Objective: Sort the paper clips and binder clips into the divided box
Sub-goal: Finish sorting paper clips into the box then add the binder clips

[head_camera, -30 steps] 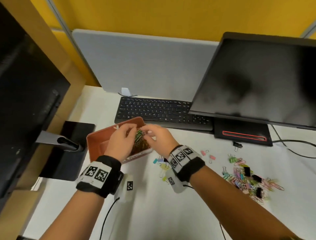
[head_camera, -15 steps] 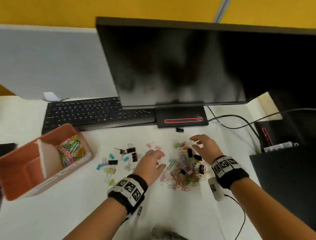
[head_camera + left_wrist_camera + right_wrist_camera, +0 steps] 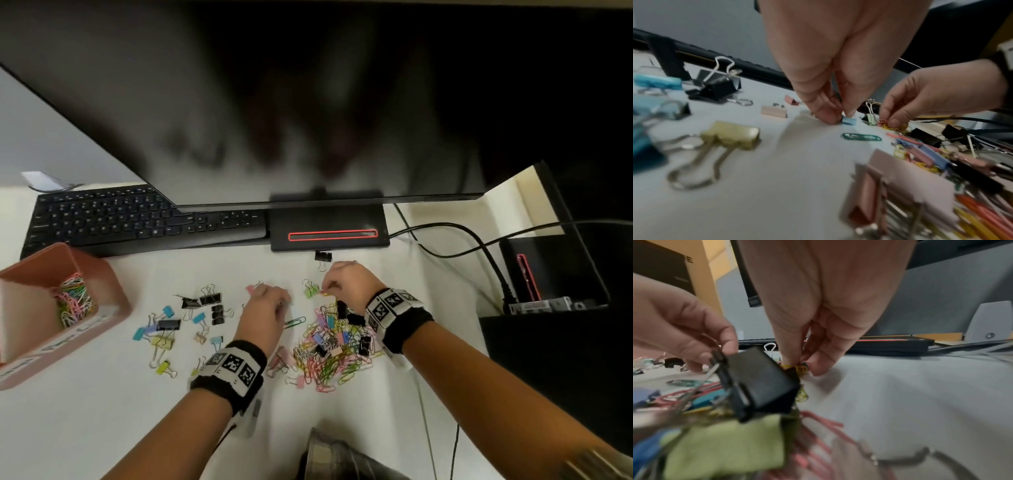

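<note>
Left hand point(image 3: 830, 91) pinches 1 light-blue binder clip point(image 3: 849, 121) on bench point(image 3: 102, 428); right hand point(image 3: 818, 331) pinches yellow paper clips point(image 3: 800, 368) at mixed pile point(image 3: 334, 353) edge; 1 divided box point(image 3: 113, 294) far left, 1 compartment holding paper clips.

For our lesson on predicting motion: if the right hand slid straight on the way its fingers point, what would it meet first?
Probably the green binder clip lying just beyond the right hand's fingertips, though depth is unclear from above.
</note>
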Action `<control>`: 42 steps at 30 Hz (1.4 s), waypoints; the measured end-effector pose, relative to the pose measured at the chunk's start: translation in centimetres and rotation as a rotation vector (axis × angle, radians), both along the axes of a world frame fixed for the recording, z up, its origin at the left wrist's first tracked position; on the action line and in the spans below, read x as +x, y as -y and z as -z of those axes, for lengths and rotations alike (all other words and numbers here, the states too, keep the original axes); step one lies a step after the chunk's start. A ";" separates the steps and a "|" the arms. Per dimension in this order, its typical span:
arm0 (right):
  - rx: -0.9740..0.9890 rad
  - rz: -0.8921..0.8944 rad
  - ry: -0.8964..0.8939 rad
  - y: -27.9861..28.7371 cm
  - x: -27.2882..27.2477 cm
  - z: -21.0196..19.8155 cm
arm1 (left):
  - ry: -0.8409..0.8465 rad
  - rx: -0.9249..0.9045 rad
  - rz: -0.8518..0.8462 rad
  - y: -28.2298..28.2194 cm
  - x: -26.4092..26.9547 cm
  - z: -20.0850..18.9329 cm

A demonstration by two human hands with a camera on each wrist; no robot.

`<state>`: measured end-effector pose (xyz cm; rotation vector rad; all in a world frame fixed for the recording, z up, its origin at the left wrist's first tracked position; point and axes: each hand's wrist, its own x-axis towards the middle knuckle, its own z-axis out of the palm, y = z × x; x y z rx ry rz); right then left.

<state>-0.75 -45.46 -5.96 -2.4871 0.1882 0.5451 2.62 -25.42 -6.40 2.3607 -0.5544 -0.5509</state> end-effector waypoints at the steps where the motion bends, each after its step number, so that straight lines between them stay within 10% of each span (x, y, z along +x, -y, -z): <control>1: -0.003 0.014 0.000 0.3 -0.1 0.1 | 0.019 0.008 -0.007 -0.3 0.1 -0.1; 42: 0.068 0.160 0.036 1.2 -3.6 0.5 | -0.147 0.105 0.134 1.0 -3.1 0.7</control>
